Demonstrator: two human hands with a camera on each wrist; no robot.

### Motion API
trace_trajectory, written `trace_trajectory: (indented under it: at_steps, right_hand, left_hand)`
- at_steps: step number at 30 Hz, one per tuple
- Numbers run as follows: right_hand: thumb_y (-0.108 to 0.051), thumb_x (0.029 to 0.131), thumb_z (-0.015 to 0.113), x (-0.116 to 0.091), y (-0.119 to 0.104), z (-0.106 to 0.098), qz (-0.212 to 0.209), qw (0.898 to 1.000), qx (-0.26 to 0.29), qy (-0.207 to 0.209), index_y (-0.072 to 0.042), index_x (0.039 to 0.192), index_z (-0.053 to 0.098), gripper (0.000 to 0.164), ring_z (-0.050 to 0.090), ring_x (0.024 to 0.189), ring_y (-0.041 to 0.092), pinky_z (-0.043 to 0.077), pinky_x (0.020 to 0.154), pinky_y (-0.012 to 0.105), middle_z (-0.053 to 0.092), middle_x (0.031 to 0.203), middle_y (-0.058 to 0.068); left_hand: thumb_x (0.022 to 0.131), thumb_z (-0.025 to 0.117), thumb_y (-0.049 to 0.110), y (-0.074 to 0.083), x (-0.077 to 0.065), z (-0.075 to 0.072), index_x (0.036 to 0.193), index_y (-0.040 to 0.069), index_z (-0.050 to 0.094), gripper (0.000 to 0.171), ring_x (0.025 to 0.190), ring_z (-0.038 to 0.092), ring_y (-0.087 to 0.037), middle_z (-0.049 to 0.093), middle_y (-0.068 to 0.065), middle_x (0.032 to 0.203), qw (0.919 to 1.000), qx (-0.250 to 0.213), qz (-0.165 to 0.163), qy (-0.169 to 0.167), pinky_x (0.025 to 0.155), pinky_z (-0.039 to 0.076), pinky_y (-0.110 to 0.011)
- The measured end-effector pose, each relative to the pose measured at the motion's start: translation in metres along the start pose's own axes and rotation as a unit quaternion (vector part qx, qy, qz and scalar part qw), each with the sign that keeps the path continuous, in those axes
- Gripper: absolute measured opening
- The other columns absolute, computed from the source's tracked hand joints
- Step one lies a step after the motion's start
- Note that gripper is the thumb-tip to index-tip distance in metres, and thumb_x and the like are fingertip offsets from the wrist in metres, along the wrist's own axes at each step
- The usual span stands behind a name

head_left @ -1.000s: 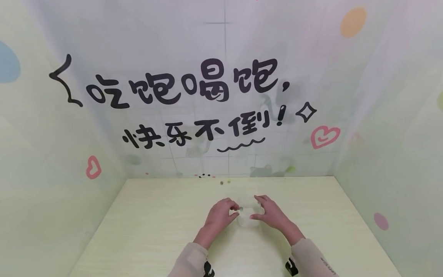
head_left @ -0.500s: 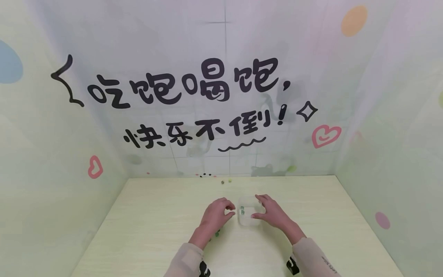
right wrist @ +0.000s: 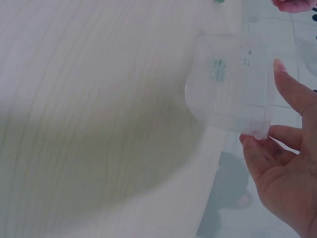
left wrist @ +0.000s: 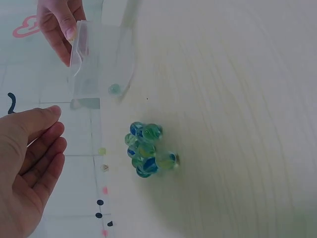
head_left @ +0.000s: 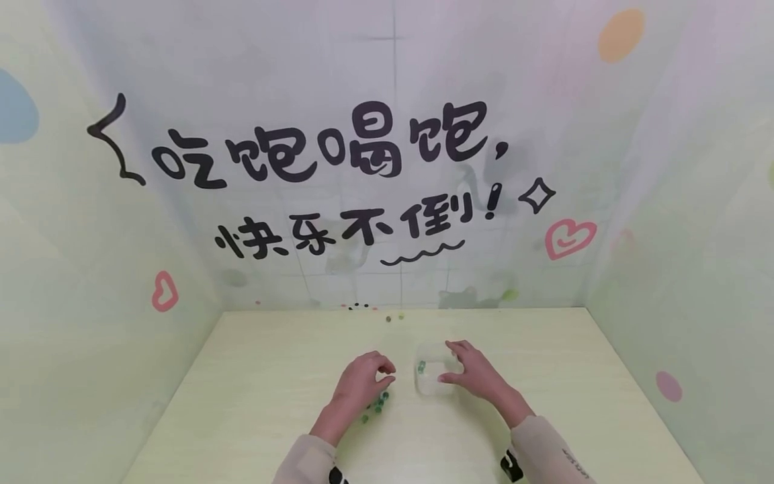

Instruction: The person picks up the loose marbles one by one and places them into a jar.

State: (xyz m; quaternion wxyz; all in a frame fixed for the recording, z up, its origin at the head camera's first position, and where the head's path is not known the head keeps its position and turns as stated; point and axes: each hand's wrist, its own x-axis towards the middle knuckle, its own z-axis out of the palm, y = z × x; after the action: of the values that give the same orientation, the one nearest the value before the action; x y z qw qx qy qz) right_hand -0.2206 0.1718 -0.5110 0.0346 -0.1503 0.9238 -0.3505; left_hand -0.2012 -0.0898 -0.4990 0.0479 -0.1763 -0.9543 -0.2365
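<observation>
My right hand [head_left: 480, 373] grips the rim of a clear plastic container [head_left: 431, 388], thumb on one side and fingers on the other. The container stands upright on the table. Green marbles [head_left: 421, 367] lie inside it, near its left wall. My left hand [head_left: 363, 380] hovers left of the container with fingers loosely bent and nothing between thumb and fingertips, as the left wrist view shows. Below that hand sits a cluster of several blue-green glass marbles [left wrist: 146, 148] on the tabletop; the hand and wrist partly hide them in the head view.
The pale wooden table [head_left: 242, 403] is enclosed by printed cloth at the back [head_left: 302, 282] and sides. Two tiny round things [head_left: 388, 318] show near the table's back edge.
My left hand has moved away from the container, left and toward me, bringing the loose marbles into view. A second marble now shows in the container. My right hand has hardly moved.
</observation>
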Motion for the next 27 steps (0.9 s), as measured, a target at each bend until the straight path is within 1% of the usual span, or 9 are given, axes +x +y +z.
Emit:
trace_trajectory:
  at_steps: [4, 10, 15, 19, 22, 27]
  right_hand:
    - [-0.023, 0.083, 0.081, -0.001, -0.001, -0.001, -0.001, 1.000, -0.001, 0.006, 0.008, 0.143, 0.045, 0.077, 0.059, 0.113, 0.038, 0.052, 0.095, 0.053, 0.053, 0.135, 0.024]
    - [-0.024, 0.084, 0.080, -0.002, -0.001, -0.003, -0.002, 1.000, -0.008, 0.000, 0.008, 0.143, 0.044, 0.076, 0.058, 0.113, 0.038, 0.052, 0.094, 0.052, 0.053, 0.135, 0.024]
    - [-0.025, 0.083, 0.081, -0.003, 0.000, -0.005, -0.003, 1.000, -0.013, 0.003, 0.008, 0.143, 0.045, 0.077, 0.058, 0.112, 0.037, 0.052, 0.094, 0.053, 0.053, 0.136, 0.025]
    - [-0.025, 0.084, 0.081, -0.002, 0.001, -0.005, -0.003, 1.000, -0.013, 0.004, 0.008, 0.143, 0.045, 0.077, 0.058, 0.112, 0.037, 0.052, 0.094, 0.052, 0.053, 0.135, 0.025]
    - [-0.025, 0.084, 0.080, -0.001, 0.003, -0.003, -0.003, 1.000, -0.006, 0.002, 0.008, 0.144, 0.044, 0.077, 0.058, 0.113, 0.037, 0.052, 0.094, 0.052, 0.053, 0.135, 0.024]
    - [-0.025, 0.084, 0.080, -0.001, 0.004, 0.003, -0.005, 1.000, 0.007, 0.002, 0.008, 0.144, 0.044, 0.077, 0.058, 0.114, 0.039, 0.052, 0.095, 0.053, 0.052, 0.135, 0.025]
  left_hand:
    - [0.086, 0.078, 0.018, -0.008, -0.008, -0.002, 0.092, 0.017, 0.074, 0.007, 0.084, 0.065, -0.013, 0.067, 0.006, 0.089, 0.9999, -0.007, -0.012, 0.000, 0.073, 0.057, -0.026]
    - [0.085, 0.078, 0.017, -0.021, -0.021, -0.001, 0.090, 0.017, 0.074, 0.006, 0.083, 0.064, -0.010, 0.067, 0.007, 0.088, 0.9988, -0.010, -0.043, -0.020, 0.072, 0.056, -0.026]
    - [0.083, 0.079, 0.014, -0.030, -0.032, 0.001, 0.087, 0.016, 0.074, 0.006, 0.080, 0.063, -0.010, 0.068, 0.007, 0.086, 0.9983, -0.026, -0.038, -0.036, 0.071, 0.057, -0.026]
    - [0.082, 0.079, 0.013, -0.039, -0.041, 0.005, 0.084, 0.016, 0.074, 0.006, 0.077, 0.061, -0.007, 0.066, 0.008, 0.084, 0.9976, -0.032, -0.029, -0.054, 0.069, 0.056, -0.023]
    - [0.081, 0.079, 0.013, -0.044, -0.047, 0.010, 0.084, 0.016, 0.075, 0.006, 0.074, 0.059, -0.005, 0.065, 0.009, 0.082, 0.9975, -0.028, -0.027, -0.060, 0.067, 0.054, -0.021]
    - [0.080, 0.078, 0.012, -0.048, -0.055, 0.014, 0.085, 0.016, 0.074, 0.008, 0.072, 0.055, -0.004, 0.064, 0.009, 0.081, 0.9972, -0.027, -0.034, -0.062, 0.064, 0.051, -0.021]
